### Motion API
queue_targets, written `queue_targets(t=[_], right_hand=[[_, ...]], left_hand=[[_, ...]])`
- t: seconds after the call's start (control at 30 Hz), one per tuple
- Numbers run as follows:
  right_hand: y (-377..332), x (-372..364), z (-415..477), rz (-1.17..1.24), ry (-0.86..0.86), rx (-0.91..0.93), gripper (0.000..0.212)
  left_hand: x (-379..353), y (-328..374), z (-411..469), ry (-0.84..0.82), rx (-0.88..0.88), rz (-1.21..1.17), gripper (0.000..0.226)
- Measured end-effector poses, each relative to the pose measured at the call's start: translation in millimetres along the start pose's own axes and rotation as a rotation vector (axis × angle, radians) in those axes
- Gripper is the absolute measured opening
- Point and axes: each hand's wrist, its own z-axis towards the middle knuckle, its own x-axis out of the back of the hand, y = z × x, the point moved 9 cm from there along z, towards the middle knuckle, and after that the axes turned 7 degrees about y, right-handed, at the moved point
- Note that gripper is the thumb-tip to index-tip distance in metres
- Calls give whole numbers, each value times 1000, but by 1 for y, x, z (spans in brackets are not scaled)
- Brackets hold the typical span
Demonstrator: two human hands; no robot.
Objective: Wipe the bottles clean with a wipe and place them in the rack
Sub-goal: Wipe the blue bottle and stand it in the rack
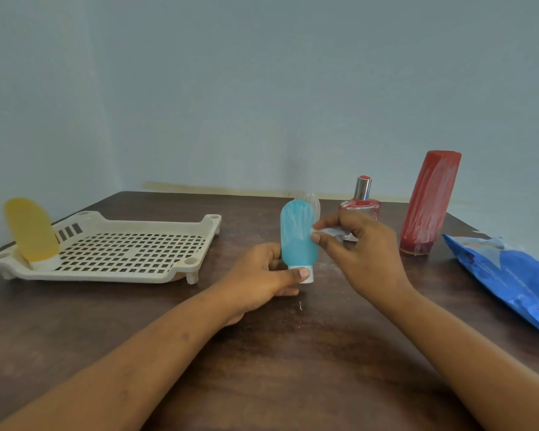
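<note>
Brown table (293,353) under me, I'm steadying the blue bottle (297,234) by its cap with my left hand (262,275), right hand (360,253) pinching the wipe (332,233) against it, yellow bottle (31,230) sitting in the rack (131,250).

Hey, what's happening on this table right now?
A person is cleaning bottles. The left hand steadies a blue bottle standing on its white cap, while the right hand presses a wipe against its side. A yellow bottle already stands in the rack. A red bottle, a perfume bottle and a blue pack wait on the right.
</note>
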Motion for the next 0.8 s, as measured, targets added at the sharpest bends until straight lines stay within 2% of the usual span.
queue_targets(t=[0.2, 0.37, 0.53, 0.67, 0.8], right_hand=[[-4, -15, -7, -2, -102, 21, 11], [6, 0, 0, 76, 11, -83, 12], [-2, -6, -8, 191, 7, -115, 14], [-12, -8, -12, 251, 17, -98, 19], [-13, -11, -14, 212, 32, -94, 26]], left_hand=[[10, 7, -3, 129, -43, 45, 34], [15, 12, -4, 245, -99, 175, 28], [21, 18, -10, 368, -152, 299, 41], [22, 19, -10, 391, -144, 329, 38], [22, 19, -9, 415, -158, 372, 37]])
